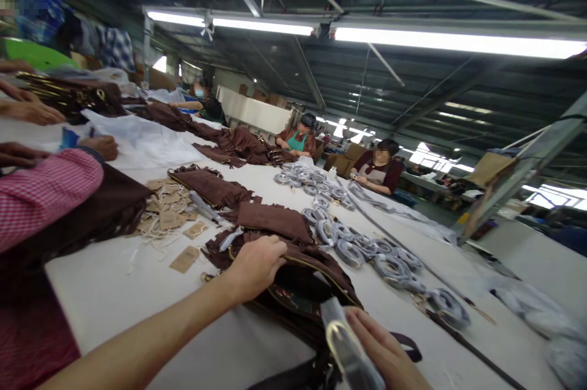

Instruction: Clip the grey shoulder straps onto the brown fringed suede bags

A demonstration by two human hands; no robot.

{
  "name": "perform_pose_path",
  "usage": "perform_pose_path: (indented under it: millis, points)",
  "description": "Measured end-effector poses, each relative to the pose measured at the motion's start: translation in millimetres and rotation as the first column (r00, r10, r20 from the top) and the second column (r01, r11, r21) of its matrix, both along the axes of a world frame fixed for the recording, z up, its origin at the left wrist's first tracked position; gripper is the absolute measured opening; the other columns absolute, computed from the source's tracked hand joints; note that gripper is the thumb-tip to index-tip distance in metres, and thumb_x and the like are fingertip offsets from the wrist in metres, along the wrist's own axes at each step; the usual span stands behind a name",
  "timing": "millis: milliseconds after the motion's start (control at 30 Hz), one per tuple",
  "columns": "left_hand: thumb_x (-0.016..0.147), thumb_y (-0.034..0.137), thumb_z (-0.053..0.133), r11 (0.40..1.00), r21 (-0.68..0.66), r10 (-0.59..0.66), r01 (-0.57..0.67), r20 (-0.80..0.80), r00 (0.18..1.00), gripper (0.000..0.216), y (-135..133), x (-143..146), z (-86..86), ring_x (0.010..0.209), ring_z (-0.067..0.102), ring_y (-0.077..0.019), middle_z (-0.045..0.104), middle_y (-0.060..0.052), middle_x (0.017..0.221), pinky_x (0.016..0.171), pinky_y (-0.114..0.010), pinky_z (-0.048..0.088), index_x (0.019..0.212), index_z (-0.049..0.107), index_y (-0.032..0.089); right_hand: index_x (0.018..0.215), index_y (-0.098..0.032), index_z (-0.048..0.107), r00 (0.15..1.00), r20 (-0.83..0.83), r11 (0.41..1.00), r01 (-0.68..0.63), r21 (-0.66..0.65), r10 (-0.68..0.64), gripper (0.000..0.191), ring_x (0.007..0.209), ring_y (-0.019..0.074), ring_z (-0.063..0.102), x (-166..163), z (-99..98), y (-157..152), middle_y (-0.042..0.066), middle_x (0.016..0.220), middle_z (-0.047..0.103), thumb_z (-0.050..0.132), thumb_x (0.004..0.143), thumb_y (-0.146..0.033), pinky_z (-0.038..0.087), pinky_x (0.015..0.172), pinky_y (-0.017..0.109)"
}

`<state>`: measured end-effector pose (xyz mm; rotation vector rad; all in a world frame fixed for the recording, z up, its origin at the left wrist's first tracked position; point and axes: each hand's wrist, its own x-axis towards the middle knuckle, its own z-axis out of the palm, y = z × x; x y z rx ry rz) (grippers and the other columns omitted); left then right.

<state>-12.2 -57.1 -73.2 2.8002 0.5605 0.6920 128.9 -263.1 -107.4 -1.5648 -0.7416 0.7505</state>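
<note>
An open brown bag (332,268) is gripped by the left hand (257,264), a plastic-wrapped piece (347,347) by the right hand (383,347); paper tags (170,211) are heaped farther left.

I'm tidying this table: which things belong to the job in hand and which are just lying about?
Apparently in the job: open brown bag, left hand gripping it; plastic-wrapped item in right hand.

Seemingly just lying about: cardboard tags; wrapped coils.

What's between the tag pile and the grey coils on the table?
In the head view: brown fringed bags, plus a slim, seemingly plastic-wrapped piece beside the tag pile.
</note>
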Motion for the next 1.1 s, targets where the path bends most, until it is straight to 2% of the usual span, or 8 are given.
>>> perform_pose_path:
  millis: [100, 167, 300, 433, 600, 767, 900, 1100]
  points:
    - [0.09, 0.018, 0.05, 1.0, 0.003, -0.025, 0.024, 0.023, 0.999, 0.013, -6.6, 1.5, 11.2, 0.085, 0.058, -0.019, 0.062, -0.003, 0.089, 0.073, -0.028, 0.044, 0.079, 0.057, 0.019, 0.076, -0.022, 0.065, 0.994, -0.089, 0.998, 0.058, -0.019, -0.059, 0.031, 0.041, 0.0124, 0.051, -7.9, 2.6, 58.2, -0.001, 0.057, 0.058, 0.069, 0.073, -0.052, 0.034, 0.029, 0.018]
    - [0.089, 0.015, 0.05, 1.0, -0.003, -0.029, 0.029, 0.05, 0.998, 0.013, -9.9, 1.7, 12.5, 0.085, 0.058, -0.0186, 0.062, -0.002, 0.088, 0.073, -0.027, 0.044, 0.078, 0.057, 0.019, 0.08, -0.023, 0.064, 0.983, -0.102, 0.987, 0.158, 0.032, -0.154, 0.028, 0.048, 0.0145, 0.055, -10.6, 0.8, 97.8, 0.001, 0.064, 0.063, 0.07, 0.072, -0.049, 0.041, 0.031, 0.02]
    - [0.087, 0.01, 0.047, 0.995, -0.095, -0.034, 0.044, 0.096, 0.995, 0.017, -8.6, -3.9, 2.1, 0.084, 0.057, -0.0164, 0.062, -0.002, 0.086, 0.076, -0.025, 0.043, 0.076, 0.057, 0.019, 0.085, -0.027, 0.066, 0.995, -0.085, 0.992, 0.061, 0.111, -0.052, 0.023, 0.061, 0.0192, 0.062, -13.3, -0.2, 145.6, 0.001, 0.068, 0.067, 0.062, 0.079, -0.049, 0.057, 0.048, 0.032]
    - [0.087, 0.016, 0.046, 0.945, -0.306, -0.06, 0.114, 0.18, 0.982, 0.016, 2.4, -23.9, -12.9, 0.091, 0.057, -0.0169, 0.064, -0.003, 0.094, 0.085, -0.027, 0.043, 0.087, 0.062, 0.019, 0.091, -0.026, 0.068, 0.995, -0.012, 0.991, -0.103, 0.091, 0.104, 0.025, 0.077, 0.0213, 0.066, -14.1, -2.4, 136.1, 0.002, 0.078, 0.07, 0.055, 0.083, -0.047, 0.059, 0.068, 0.038]
    - [0.081, 0.012, 0.037, 0.852, -0.524, 0.089, 0.004, 0.153, 0.984, 0.029, 20.4, -72.2, -29.8, 0.096, 0.056, -0.0178, 0.064, -0.005, 0.101, 0.089, -0.028, 0.043, 0.096, 0.062, 0.019, 0.092, -0.022, 0.068, 0.923, 0.273, 0.96, -0.237, -0.148, 0.27, 0.023, 0.087, 0.0235, 0.067, -2.0, 3.0, 88.3, 0.005, 0.095, 0.071, 0.053, 0.081, -0.035, 0.056, 0.062, 0.03]
    - [0.067, 0.006, 0.038, 0.763, -0.645, 0.021, 0.035, 0.079, 0.997, 0.04, 12.4, -95.7, -41.4, 0.086, 0.056, -0.0164, 0.064, -0.002, 0.092, 0.078, -0.025, 0.043, 0.097, 0.062, 0.018, 0.078, -0.022, 0.062, 0.528, 0.763, 0.927, -0.238, -0.289, 0.373, 0.03, 0.068, 0.0188, 0.067, -30.3, 2.8, 67.5, 0.004, 0.073, 0.071, 0.036, 0.092, -0.027, 0.048, 0.062, 0.025]
    - [0.063, 0.009, 0.04, 0.625, -0.768, -0.081, 0.138, 0.113, 0.99, 0.033, 3.8, -90.6, -46.6, 0.075, 0.052, -0.0144, 0.061, 0.0, 0.079, 0.066, -0.023, 0.04, 0.086, 0.063, 0.016, 0.109, -0.024, 0.057, 0.273, 0.858, 0.883, -0.316, -0.347, 0.435, 0.03, 0.069, 0.0191, 0.07, -82.6, -13.3, 78.5, 0.004, 0.085, 0.073, 0.044, 0.085, -0.012, 0.041, 0.054, 0.023]
    - [0.063, 0.015, 0.055, 0.28, -0.94, -0.044, 0.195, 0.19, 0.981, 0.026, 4.3, -93.1, -41.1, 0.052, 0.041, -0.0071, 0.057, 0.004, 0.068, 0.045, -0.018, 0.025, 0.089, 0.059, 0.014, 0.092, -0.023, 0.053, 0.422, 0.869, 0.963, -0.186, -0.196, 0.259, 0.01, 0.069, 0.0199, 0.07, -100.9, -15.1, 86.7, 0.002, 0.082, 0.071, 0.05, 0.085, -0.016, 0.038, 0.055, 0.024]
